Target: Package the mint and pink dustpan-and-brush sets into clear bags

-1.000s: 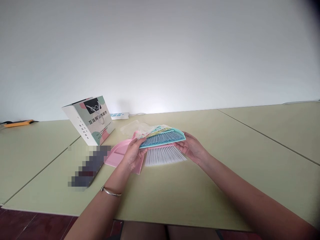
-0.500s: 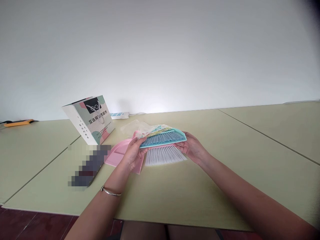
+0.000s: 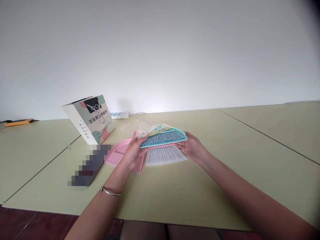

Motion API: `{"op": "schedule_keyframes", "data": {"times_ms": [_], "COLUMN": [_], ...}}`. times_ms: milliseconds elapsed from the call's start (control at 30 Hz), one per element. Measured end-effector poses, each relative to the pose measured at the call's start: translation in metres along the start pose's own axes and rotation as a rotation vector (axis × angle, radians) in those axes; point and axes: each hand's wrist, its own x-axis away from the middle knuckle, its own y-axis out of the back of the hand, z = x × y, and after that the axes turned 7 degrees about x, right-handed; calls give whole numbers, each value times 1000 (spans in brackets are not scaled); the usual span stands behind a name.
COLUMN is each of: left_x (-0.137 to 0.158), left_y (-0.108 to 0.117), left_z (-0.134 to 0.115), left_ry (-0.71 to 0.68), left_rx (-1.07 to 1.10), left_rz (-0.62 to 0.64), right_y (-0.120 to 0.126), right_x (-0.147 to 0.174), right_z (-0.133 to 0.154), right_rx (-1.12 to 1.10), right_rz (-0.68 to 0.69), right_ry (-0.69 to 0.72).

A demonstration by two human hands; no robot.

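A teal dustpan (image 3: 184, 135) with a blue-bristled hand brush (image 3: 162, 137) nested in it is held between both hands. My left hand (image 3: 135, 151) grips its left end, the thumb on top. At the right end, my right hand (image 3: 195, 148) has its fingers closed on the rim. Beneath the set, a second brush with white bristles (image 3: 165, 156) lies on the table. A pink dustpan (image 3: 117, 153) is partly covered by my left hand and forearm. Clear plastic wrapping (image 3: 136, 127) sits behind the teal set.
To the left stands a printed paper bag (image 3: 96, 121) with a rope handle. A dark, pixelated flat object (image 3: 91, 166) lies before it. Against the wall are a white power strip (image 3: 120, 115) and an orange item (image 3: 18, 123). The pale green table (image 3: 175, 193) has seams.
Almost nothing differs. Both hands keep their hold on the teal dustpan, and my right fingers have shifted very slightly at its edge.
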Motion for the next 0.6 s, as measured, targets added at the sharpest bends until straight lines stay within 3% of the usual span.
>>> {"op": "schedule_keyframes", "data": {"times_ms": [600], "left_x": [2], "left_y": [-1], "left_z": [0], "left_ry": [-14], "left_rx": [14], "left_rz": [4], "right_y": [2], "right_x": [-1], "right_z": [-1], "right_rx": [-9], "right_rz": [21], "right_ry": [-14]}}
